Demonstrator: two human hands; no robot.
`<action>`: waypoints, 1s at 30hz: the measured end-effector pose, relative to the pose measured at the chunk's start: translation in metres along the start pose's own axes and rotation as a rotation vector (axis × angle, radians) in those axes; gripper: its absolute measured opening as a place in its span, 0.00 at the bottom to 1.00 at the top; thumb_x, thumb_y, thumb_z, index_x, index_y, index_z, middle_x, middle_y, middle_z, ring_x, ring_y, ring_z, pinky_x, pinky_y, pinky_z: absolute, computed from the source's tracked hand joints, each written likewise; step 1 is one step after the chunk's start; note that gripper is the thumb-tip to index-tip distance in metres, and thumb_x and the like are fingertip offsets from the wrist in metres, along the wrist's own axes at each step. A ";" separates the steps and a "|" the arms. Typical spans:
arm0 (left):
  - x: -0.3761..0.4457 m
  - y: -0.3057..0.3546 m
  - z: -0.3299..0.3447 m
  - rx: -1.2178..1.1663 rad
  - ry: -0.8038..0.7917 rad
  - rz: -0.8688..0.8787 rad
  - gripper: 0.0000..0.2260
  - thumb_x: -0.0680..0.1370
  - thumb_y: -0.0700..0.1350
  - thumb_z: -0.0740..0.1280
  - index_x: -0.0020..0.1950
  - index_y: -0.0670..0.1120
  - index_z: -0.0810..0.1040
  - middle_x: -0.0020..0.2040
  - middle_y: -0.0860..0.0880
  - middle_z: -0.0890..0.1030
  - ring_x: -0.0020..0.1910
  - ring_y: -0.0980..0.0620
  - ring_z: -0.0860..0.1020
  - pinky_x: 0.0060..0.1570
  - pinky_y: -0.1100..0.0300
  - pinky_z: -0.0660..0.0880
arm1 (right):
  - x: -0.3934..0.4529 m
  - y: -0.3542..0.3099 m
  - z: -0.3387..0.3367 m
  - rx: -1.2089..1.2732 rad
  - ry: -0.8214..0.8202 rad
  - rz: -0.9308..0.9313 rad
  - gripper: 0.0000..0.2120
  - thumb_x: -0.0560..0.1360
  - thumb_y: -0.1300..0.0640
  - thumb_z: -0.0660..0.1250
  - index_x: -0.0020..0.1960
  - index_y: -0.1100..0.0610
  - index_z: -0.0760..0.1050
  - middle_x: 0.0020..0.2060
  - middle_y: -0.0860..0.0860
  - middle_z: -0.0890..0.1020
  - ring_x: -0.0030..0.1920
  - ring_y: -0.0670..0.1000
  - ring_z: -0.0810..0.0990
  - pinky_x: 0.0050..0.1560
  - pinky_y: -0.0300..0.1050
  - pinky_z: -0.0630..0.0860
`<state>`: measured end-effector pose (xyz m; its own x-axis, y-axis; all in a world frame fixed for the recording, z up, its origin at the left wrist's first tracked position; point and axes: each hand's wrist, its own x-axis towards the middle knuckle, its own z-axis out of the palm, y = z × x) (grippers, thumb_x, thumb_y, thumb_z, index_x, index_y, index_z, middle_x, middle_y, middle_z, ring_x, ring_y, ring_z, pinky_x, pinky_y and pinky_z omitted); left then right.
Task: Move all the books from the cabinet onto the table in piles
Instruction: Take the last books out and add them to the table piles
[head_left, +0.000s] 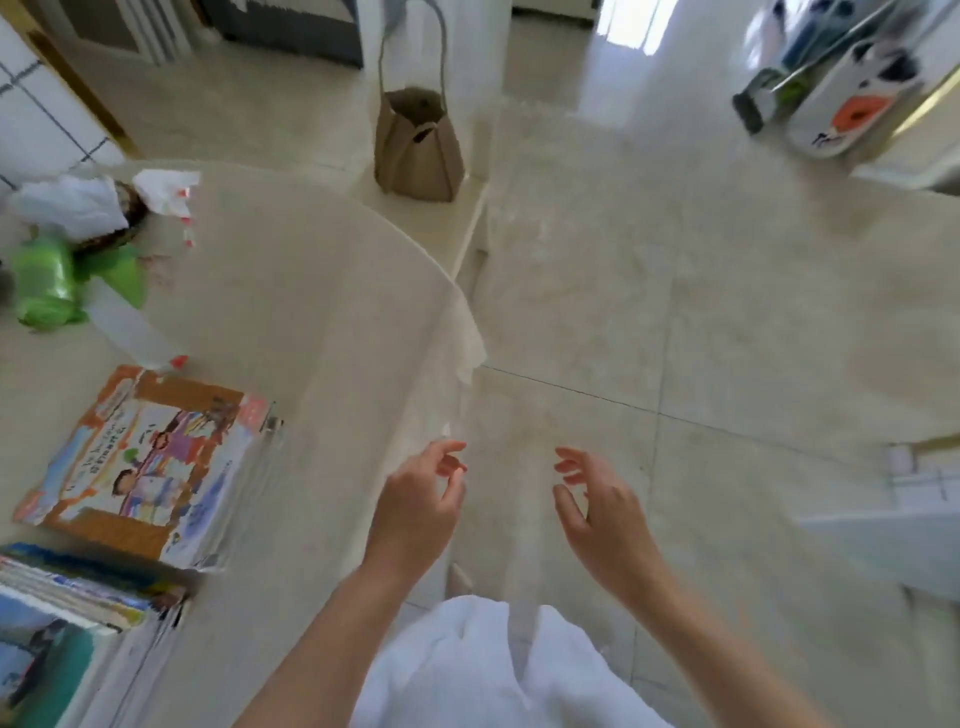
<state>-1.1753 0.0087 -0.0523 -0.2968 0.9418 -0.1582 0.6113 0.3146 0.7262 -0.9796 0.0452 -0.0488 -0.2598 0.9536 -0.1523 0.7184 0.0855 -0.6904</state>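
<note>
Left hand (421, 506) and right hand (597, 512): grip loose, empty.

The floor (727, 312) is glossy, smooth pale tile, the counter (291, 291) a smooth cream surface with a soft sheen, the books (140, 462) have glossy printed paper covers, the bag (418, 150) looks matt brown cloth, and the bottle (41, 280) shiny green plastic.

Bright daylight, glare on far floor (618, 31); motion-blurred, edges warped.
</note>
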 end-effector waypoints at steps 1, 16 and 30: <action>0.000 0.008 0.010 0.006 -0.024 0.040 0.12 0.76 0.39 0.67 0.58 0.50 0.79 0.44 0.55 0.83 0.43 0.56 0.79 0.48 0.60 0.75 | -0.010 0.010 -0.009 0.018 0.031 0.034 0.16 0.76 0.64 0.65 0.63 0.57 0.73 0.50 0.48 0.80 0.48 0.45 0.77 0.50 0.35 0.69; -0.131 0.196 0.271 -0.005 -0.633 0.426 0.13 0.76 0.37 0.68 0.58 0.50 0.79 0.42 0.54 0.83 0.43 0.62 0.80 0.48 0.64 0.77 | -0.250 0.223 -0.163 0.189 0.480 0.563 0.15 0.77 0.61 0.63 0.64 0.56 0.72 0.52 0.48 0.78 0.52 0.45 0.76 0.51 0.29 0.67; -0.245 0.334 0.461 0.054 -1.013 0.664 0.14 0.76 0.35 0.65 0.57 0.50 0.78 0.39 0.59 0.82 0.42 0.65 0.79 0.51 0.57 0.79 | -0.396 0.359 -0.258 0.358 0.861 0.932 0.16 0.78 0.59 0.63 0.65 0.54 0.71 0.54 0.48 0.78 0.55 0.47 0.76 0.55 0.37 0.69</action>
<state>-0.5606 -0.0623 -0.0797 0.7799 0.5802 -0.2347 0.4634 -0.2833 0.8396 -0.4520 -0.2275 -0.0541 0.8233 0.5015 -0.2657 0.1590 -0.6533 -0.7402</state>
